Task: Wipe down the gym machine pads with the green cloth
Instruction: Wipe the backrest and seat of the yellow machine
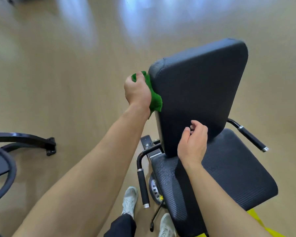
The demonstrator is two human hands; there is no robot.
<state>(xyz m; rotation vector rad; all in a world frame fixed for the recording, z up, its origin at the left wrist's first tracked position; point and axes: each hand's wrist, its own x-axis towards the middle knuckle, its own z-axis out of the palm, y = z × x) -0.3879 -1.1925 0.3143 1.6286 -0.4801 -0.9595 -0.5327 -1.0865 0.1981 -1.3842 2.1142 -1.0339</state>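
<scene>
The left hand (137, 92) has its fingers curled around the bunched green cloth (155, 100) and presses it on the left side edge of the back pad (200, 89). The right hand (193, 142) is loosely curled and empty, in front of this pad. By my judgement the wiping is underway; whether the seat pad (229, 168) is already wiped cannot be told.

A pale wood-look floor (67, 74) fills most of the view, with blurred patches of light at its far side. At the left lies a curved black metal frame (24, 139), with a dark ring-shaped part (9, 168) just below it. One black grip handle (143, 189) stands near a pale trainer (130, 199); another handle (252, 140) juts out at the right. A thin black lever (156, 214) slants down beside a second trainer (167, 225). Something yellow (258, 218) shows at the lower right.
</scene>
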